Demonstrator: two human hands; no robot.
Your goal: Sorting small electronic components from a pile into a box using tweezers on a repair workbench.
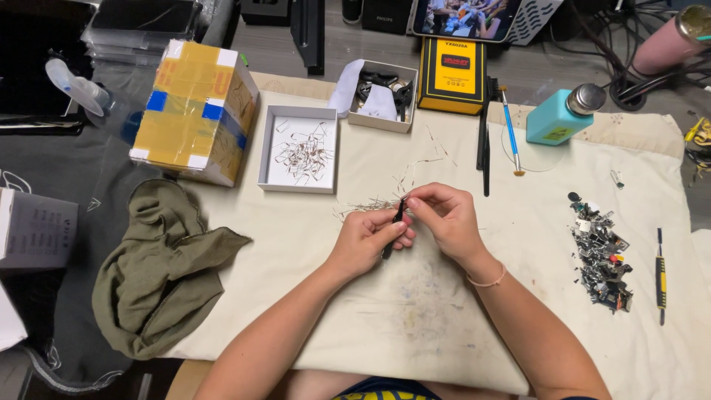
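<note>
Centrally, left hand (368,238) gripping black tweezers (394,226), right hand (444,217) pinching their tip, thin wire leads (364,207) just beyond fingers

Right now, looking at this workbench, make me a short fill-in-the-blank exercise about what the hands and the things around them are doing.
1. The left hand holds black ____ by their slim shaft.
2. The white tray of thin wire pieces sits just right of the taped ____ box.
3. The olive cloth lies crumpled to the ____ of both hands.
4. The right hand wears a thin band on its ____.

Missing words: tweezers; cardboard; left; wrist
</note>
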